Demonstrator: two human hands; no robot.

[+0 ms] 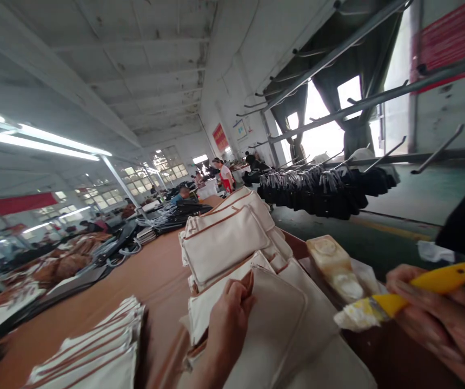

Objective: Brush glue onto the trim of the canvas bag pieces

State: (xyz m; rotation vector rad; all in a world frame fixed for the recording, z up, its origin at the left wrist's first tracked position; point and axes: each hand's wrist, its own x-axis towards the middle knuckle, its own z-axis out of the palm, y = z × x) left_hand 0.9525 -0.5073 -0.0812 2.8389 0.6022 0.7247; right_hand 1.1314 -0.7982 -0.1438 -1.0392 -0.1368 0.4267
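Observation:
My left hand (232,319) is closed on the brown-trimmed top edge of a cream bag panel (281,308), pinching it between thumb and fingers. More cream panels with brown edging are piled in a stack (228,243) under and behind it. At the right, my right hand (439,319) grips a yellow-handled brush (427,283), its bristles (356,317) coated with a thick whitish paste. The brush tip is in the air, to the right of the held panel. Close behind the bristles is a yellowish, paste-smeared container (332,265) at the table's right side.
Fanned cream pieces (94,346) lie on the brown tabletop (155,270) at left. Dark pieces with pale cords (171,216) are farther back. Black bags (317,189) hang from a metal rack (338,113) on the right. A person (226,175) stands in the background.

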